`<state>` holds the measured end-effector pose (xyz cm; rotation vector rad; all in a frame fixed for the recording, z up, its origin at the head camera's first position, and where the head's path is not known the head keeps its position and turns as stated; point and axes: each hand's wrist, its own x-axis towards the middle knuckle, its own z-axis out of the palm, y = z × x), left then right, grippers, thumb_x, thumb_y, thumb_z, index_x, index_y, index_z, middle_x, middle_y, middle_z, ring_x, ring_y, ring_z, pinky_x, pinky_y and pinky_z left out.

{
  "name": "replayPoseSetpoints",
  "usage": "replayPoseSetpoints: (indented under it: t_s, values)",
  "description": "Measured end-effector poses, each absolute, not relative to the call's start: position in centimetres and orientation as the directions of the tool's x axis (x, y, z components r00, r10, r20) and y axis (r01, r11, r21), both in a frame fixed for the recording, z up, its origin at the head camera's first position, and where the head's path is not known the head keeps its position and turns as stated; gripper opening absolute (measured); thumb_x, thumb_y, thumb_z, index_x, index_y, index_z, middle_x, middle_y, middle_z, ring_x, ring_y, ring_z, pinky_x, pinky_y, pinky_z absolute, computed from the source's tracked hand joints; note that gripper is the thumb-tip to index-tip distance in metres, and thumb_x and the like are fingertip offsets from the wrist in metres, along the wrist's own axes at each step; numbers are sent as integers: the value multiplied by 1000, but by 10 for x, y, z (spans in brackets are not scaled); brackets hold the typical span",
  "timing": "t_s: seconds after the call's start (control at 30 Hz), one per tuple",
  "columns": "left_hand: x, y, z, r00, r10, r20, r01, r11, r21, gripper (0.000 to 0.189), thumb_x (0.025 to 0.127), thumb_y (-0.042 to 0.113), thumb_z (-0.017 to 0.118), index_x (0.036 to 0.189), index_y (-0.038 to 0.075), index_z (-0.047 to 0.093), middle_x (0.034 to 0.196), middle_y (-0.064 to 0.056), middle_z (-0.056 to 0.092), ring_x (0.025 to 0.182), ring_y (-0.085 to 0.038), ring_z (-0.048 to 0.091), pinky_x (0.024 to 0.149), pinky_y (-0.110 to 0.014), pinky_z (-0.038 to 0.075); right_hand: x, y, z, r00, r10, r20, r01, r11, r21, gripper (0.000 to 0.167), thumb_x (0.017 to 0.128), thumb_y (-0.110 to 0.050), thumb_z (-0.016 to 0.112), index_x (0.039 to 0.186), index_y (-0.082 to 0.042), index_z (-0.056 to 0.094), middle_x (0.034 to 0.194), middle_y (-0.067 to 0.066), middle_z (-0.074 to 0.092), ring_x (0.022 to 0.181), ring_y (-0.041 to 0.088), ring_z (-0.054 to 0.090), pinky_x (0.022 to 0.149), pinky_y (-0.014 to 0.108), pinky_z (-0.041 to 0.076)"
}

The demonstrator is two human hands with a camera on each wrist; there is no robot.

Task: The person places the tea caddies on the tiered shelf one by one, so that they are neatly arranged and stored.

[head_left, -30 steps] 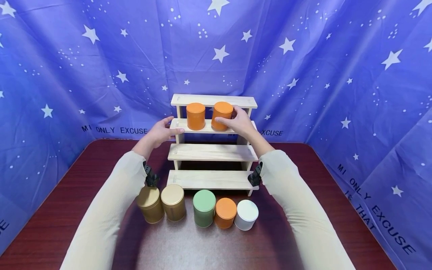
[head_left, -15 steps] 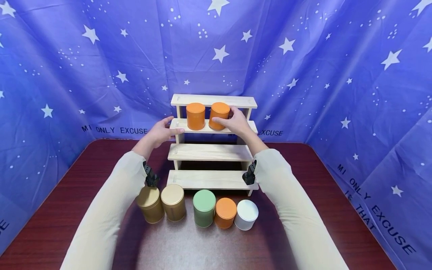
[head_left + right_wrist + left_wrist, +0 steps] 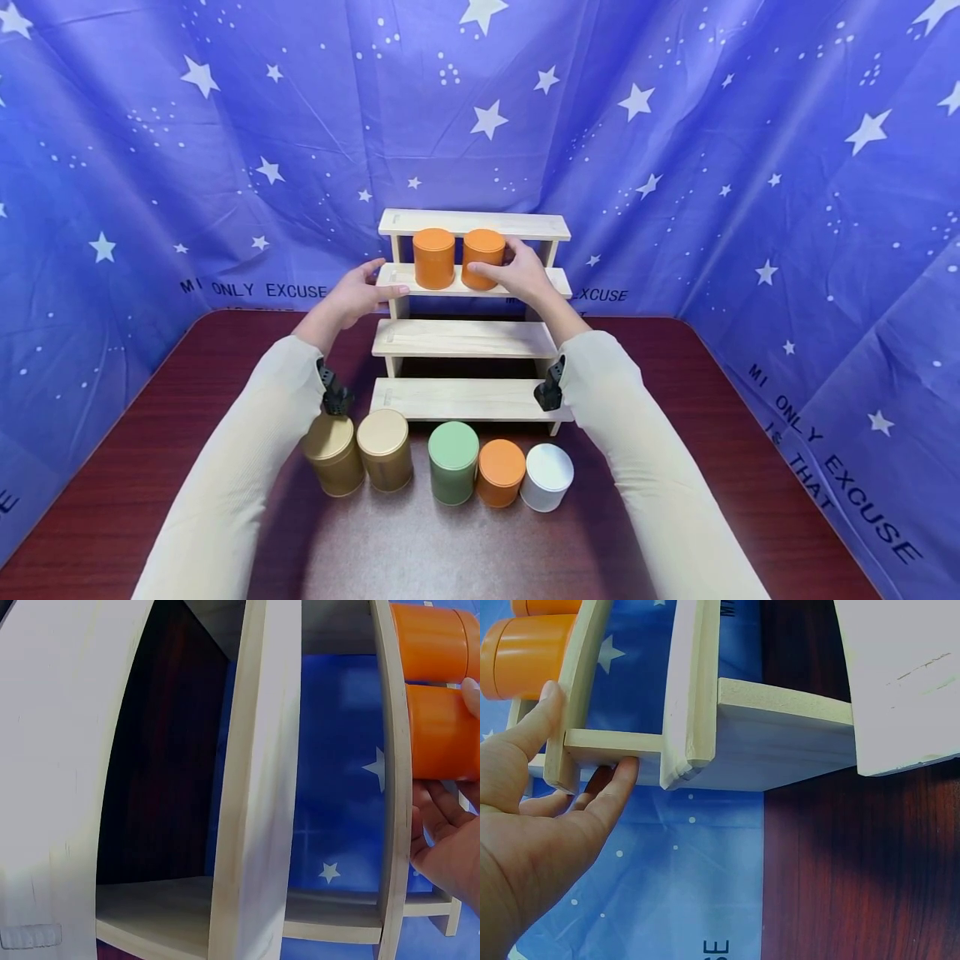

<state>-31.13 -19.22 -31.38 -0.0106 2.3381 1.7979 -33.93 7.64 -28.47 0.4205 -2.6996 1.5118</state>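
A pale wooden tiered display shelf [image 3: 472, 337] stands on the table. On its second step from the top are two lidded orange canisters side by side: the left orange canister [image 3: 433, 260] and the right orange canister [image 3: 442, 735]. My right hand [image 3: 525, 273] holds the right one upright, thumb across its front and fingers behind its right side. A narrow gap separates the two in the head view. At that step's left end, my left hand [image 3: 354, 293] grips the shelf; its thumb [image 3: 549, 701] lies on the board, with the other fingers round the side panel.
Before the shelf on the dark red table [image 3: 420, 550] stand two gold canisters, one left [image 3: 333, 454] and one right [image 3: 386, 450], then a green canister [image 3: 453, 462], another orange canister [image 3: 501, 473] and a white canister [image 3: 547, 477]. A blue starry curtain [image 3: 300, 125] hangs behind.
My right hand has slid the right orange canister leftward along the step, closer to the left one, and its slight tilt has gone. My left hand stays at the shelf's end.
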Motion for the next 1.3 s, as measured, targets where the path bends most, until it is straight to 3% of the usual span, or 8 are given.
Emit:
replayPoseSetpoints:
  t_s: [1.0, 1.3]
  values:
    - [-311, -192, -313, -979, 108, -172, -139, 260, 956, 90, 88, 16, 66, 152, 14, 4, 150, -24, 25, 129, -36, 42, 107, -46, 40, -335, 86, -287, -964, -204, 173, -248, 441, -863, 76, 75, -36, 78, 138, -13, 42, 118, 13, 55, 106, 24, 53, 90, 36, 51]
    - [-307, -192, -312, -984, 100, -149, -113, 300, 947, 95, 83, 26, 72, 152, 12, 7, 148, -26, 26, 127, -35, 45, 104, -43, 44, -328, 98, -286, -966, -184, 182, -248, 460, -853, 72, 75, -40, 77, 137, -21, 46, 120, 11, 56, 108, 23, 53, 90, 38, 50]
